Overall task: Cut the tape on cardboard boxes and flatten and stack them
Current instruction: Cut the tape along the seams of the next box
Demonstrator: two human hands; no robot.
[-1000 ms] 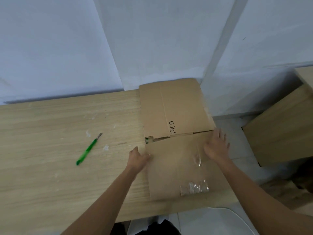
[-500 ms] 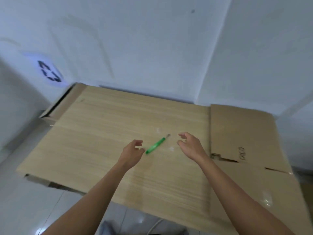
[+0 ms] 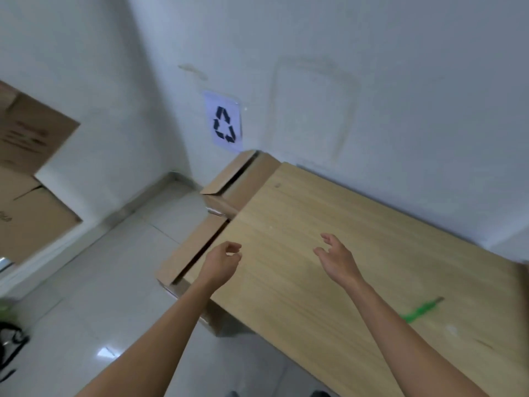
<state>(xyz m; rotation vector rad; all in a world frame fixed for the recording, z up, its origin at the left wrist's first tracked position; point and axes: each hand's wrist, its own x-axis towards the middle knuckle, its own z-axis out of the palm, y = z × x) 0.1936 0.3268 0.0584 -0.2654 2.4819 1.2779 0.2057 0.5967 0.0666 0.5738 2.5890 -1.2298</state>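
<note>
A brown cardboard box [image 3: 229, 190] with loose top flaps stands on the floor against the left end of the wooden table [image 3: 357, 253]. My left hand [image 3: 220, 265] hovers over the table's left edge, just beside the box, fingers loosely curled and holding nothing. My right hand [image 3: 339, 257] floats above the tabletop with fingers spread and slightly bent, also empty. The green utility knife [image 3: 420, 309] lies on the table to the right of my right forearm. The flattened box from earlier is out of view.
More cardboard boxes [image 3: 25, 173] are stacked at the far left against the white wall. A recycling sign [image 3: 224, 124] hangs on the wall above the floor box. A dark object [image 3: 8, 348] sits on the tiled floor at lower left.
My view has swung left, away from the flattened box and past the knife. Both hands left the flattened cardboard and moved left, empty, toward the table's left end and the floor box.
</note>
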